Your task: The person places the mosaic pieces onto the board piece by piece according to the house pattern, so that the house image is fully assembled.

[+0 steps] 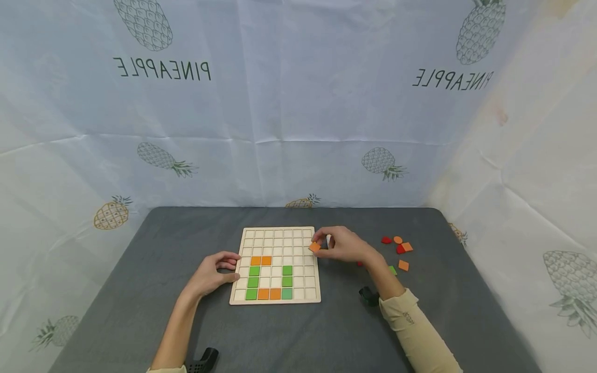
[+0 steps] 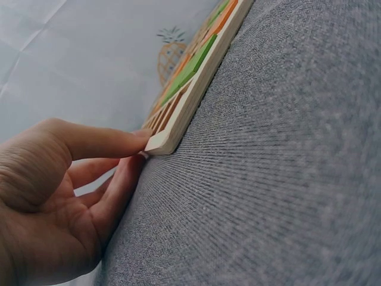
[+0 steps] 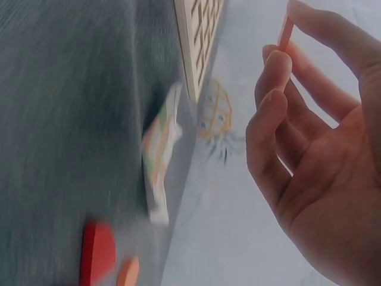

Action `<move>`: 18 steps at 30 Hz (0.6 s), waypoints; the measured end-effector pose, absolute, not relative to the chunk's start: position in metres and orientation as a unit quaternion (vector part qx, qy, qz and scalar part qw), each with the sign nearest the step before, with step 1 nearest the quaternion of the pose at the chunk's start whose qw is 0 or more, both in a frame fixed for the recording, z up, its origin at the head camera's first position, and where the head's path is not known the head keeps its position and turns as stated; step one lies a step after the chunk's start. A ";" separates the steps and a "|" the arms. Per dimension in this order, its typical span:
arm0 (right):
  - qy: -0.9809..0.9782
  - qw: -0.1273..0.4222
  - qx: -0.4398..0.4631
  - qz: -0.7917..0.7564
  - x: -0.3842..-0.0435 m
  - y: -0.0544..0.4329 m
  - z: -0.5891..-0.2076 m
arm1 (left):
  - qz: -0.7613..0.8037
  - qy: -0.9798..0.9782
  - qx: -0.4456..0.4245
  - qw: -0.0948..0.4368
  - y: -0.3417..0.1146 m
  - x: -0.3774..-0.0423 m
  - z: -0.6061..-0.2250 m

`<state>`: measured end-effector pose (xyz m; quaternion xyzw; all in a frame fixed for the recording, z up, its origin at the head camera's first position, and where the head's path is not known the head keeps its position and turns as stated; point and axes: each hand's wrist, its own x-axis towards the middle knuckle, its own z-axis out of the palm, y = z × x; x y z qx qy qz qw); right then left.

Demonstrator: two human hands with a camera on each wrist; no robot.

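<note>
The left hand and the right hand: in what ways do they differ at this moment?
The left hand holds the wooden board by its left edge; the right hand pinches an orange tile. The left hand is low, close to the table; the right hand is raised above it. Both use thumb and fingers.

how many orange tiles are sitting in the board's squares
4: two orange tiles side by side in the topmost filled row of the board, two more in its bottom row. The tile pinched by the right hand isn't counted; none appear hidden.
</note>
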<state>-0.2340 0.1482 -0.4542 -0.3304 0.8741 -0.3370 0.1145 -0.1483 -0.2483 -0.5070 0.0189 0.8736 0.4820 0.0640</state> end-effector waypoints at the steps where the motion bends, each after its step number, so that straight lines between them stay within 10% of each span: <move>1: 0.871 0.117 -0.334 -0.339 -0.235 0.143 -0.455 | 0.482 0.874 0.019 0.064 -0.248 -0.148 -0.507; 18: 0.852 0.156 -0.411 -0.286 -0.247 0.062 -0.480 | 0.490 0.869 0.018 0.070 -0.249 -0.147 -0.507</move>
